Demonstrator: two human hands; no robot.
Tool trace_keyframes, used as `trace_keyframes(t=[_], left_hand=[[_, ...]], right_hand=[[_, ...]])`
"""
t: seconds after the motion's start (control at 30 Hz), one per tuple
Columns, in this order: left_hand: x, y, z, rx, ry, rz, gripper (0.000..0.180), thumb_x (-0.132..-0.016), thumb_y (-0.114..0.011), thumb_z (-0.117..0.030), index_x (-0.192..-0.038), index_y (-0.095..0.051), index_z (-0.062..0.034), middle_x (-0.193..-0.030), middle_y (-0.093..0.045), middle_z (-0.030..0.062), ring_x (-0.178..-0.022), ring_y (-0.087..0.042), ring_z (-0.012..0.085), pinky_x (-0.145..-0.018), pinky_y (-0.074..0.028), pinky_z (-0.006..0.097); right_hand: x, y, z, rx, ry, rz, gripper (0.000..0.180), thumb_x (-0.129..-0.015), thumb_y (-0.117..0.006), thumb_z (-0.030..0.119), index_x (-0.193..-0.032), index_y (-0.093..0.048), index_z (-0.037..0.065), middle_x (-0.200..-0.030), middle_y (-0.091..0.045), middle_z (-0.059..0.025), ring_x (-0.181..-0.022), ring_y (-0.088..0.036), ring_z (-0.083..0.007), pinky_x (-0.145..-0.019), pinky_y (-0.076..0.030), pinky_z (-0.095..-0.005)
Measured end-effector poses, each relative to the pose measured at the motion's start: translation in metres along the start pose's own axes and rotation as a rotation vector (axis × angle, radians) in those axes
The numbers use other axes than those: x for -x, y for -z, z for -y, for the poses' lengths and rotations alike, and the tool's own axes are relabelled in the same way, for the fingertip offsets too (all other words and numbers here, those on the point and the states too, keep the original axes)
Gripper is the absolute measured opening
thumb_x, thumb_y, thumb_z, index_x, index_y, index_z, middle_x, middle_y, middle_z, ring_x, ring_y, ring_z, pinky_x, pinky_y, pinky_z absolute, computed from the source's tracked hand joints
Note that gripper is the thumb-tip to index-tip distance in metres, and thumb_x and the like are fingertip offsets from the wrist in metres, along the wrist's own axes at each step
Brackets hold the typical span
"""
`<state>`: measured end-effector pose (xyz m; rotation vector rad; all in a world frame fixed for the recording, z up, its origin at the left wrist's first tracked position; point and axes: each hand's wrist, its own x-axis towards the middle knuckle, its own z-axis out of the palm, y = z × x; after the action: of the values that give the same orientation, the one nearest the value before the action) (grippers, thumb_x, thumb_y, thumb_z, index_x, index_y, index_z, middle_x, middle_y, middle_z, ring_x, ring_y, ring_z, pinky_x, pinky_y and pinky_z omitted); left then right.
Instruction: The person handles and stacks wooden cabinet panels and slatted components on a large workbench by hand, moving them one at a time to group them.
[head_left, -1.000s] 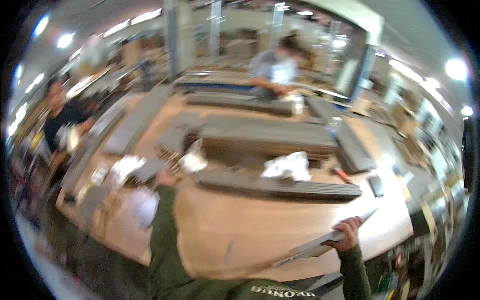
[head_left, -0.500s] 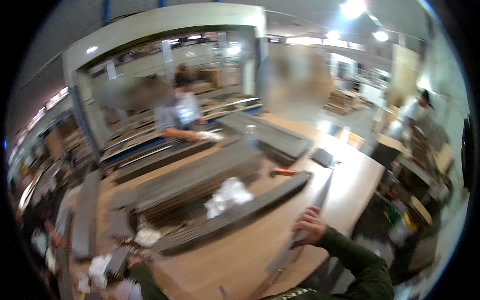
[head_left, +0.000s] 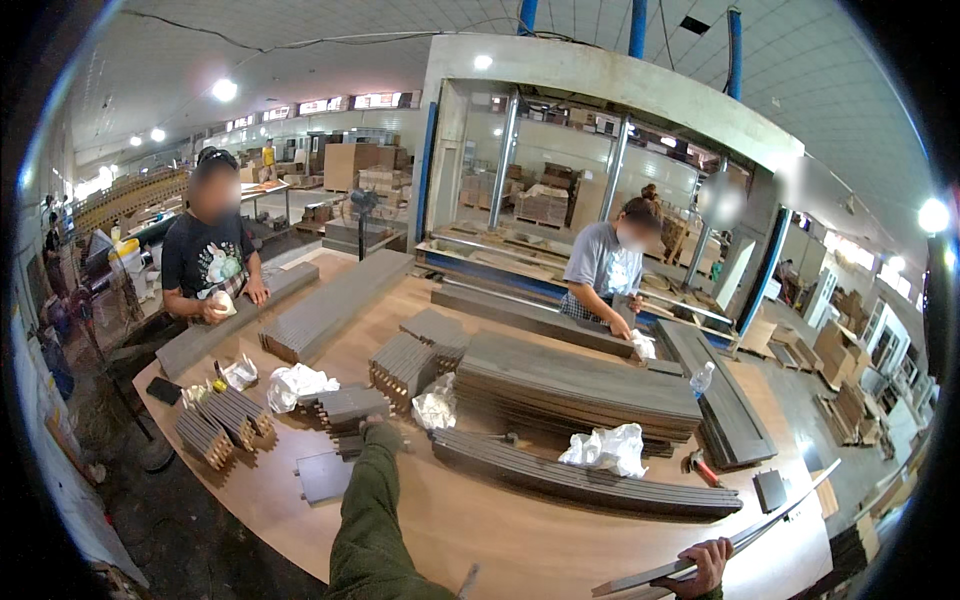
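My right hand is closed round long, thin grey strips, which slant over the table's right front side. My left arm, in a dark green sleeve, reaches forward across the table. At its end my left hand is against a small stack of short grey boards; its fingers are mostly hidden. A single light grey panel lies flat just left of that arm. Beyond the stack stand more short boards with pegged ends. Crumpled white wrapping lies beside the stack.
A row of long grey boards and a taller long stack fill the table's middle. A red-handled hammer and clear bottle are at right. One co-worker stands at left, another across the table.
My view has swung left, so the table's things now appear farther right. My left hand is still at the short boards, and my right hand still grips the strips.
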<state>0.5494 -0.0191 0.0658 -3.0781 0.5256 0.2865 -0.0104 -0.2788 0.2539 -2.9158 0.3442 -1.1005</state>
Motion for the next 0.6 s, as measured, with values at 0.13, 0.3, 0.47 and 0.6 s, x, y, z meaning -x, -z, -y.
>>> trace_keyframes(t=[0.13,0.3,0.47,0.6], left_hand=[[-0.015,-0.011,0.028,-0.116,-0.015,0.107,0.073,-0.072,-0.053,-0.061,-0.129,-0.042,-0.0164,-0.132,-0.043,0.0065,-0.120,-0.041,0.0294,-0.099,-0.023,0.057],[0.025,0.012,0.021,-0.124,-0.138,-0.201,0.088,-0.065,-0.066,-0.057,-0.133,-0.032,-0.0127,-0.122,-0.049,0.0137,-0.116,-0.043,0.0299,-0.102,-0.018,0.057],[0.149,0.043,0.003,0.458,-0.143,-0.532,0.076,-0.058,-0.073,-0.053,-0.114,-0.042,-0.0114,-0.097,-0.058,0.0145,-0.089,-0.057,0.0326,-0.083,-0.042,0.053],[0.241,0.014,-0.008,1.812,-0.280,-0.281,0.053,-0.077,-0.057,-0.044,-0.116,-0.042,-0.0100,-0.094,-0.057,0.0137,-0.087,-0.058,0.0299,-0.080,-0.045,0.049]], right_hand=[[0.000,-0.005,-0.003,-0.036,0.049,-0.013,0.052,-0.045,-0.082,0.035,-0.083,-0.056,0.011,-0.078,-0.056,-0.0044,-0.078,-0.051,-0.0253,-0.075,-0.036,-0.0406],[0.010,-0.018,-0.022,0.050,0.047,-0.058,0.059,-0.049,-0.076,0.055,-0.080,-0.052,0.011,-0.073,-0.049,-0.0048,-0.072,-0.048,-0.0252,-0.076,-0.034,-0.0414],[0.013,-0.027,-0.029,0.034,0.040,-0.109,0.061,-0.049,-0.071,0.065,-0.075,-0.051,0.013,-0.067,-0.049,-0.0015,-0.068,-0.049,-0.0229,-0.078,-0.032,-0.0438],[0.009,-0.029,-0.028,0.009,0.044,-0.102,0.064,-0.050,-0.068,0.069,-0.076,-0.053,0.013,-0.070,-0.050,-0.0017,-0.071,-0.050,-0.0232,-0.078,-0.032,-0.0430]])
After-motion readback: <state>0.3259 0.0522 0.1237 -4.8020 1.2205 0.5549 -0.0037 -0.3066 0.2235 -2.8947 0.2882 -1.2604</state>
